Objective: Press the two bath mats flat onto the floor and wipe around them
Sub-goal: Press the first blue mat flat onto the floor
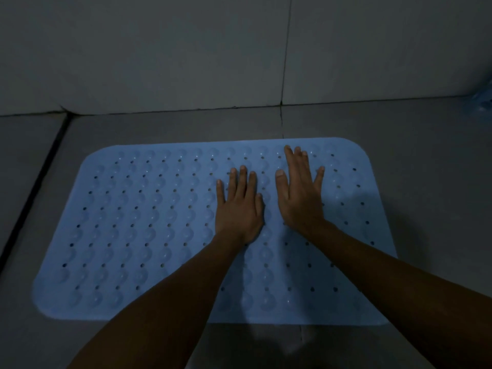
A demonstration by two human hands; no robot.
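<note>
head view: a pale blue bath mat [149, 222] lies flat on the grey tiled floor [431, 145], a rounded-corner rectangle with its far edge near the base of the wall [159, 49]. its surface looks rubbery and slightly glossy, covered in rows of shallow round bumps (likely suction cups) with small dark drain holes between them. the near edge is blurred and soft in the dim light.

both hands rest palm down on the right-of-centre part of the mat, bare forearms reaching in from the bottom of the frame. the left hand [239, 209] lies flat with its fingers [242, 179] straight and slightly apart, holding nothing. the right hand [300, 198] sits just beside it and a little farther forward, its fingers [291, 158] stretched toward the far edge, thumb and little finger splayed wide, also holding nothing.

the floor tiles are matte grey with dark grout lines, one running along the left. the wall tiles are large, smooth and pale. at the far right edge a scrap of a second blue mat [483, 102] shows, mostly cut off.
</note>
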